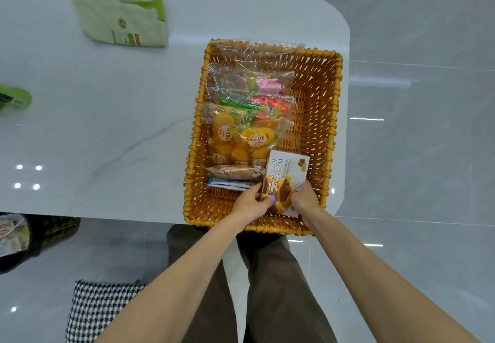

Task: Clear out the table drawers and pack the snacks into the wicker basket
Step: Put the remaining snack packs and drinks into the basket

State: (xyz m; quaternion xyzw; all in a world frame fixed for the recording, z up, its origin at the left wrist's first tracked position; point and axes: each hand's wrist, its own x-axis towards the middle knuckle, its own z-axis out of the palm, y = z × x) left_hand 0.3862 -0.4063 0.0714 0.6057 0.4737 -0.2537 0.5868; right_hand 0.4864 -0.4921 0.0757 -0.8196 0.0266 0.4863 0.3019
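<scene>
Left grip (250,203) and right grip (305,198) clasp a chocolate snack box (289,171), centre frame, inside wicker basket (334,117) on white worktop (120,141)

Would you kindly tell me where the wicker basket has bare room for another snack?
The right half of the orange wicker basket is bare, between the clear snack bags and its right wall. The left side and near end, with the white-and-brown chocolate box, are crowded.

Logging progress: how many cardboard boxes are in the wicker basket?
1: the box at the basket's near end, held by left hand and right hand; bags may hide others.
</scene>
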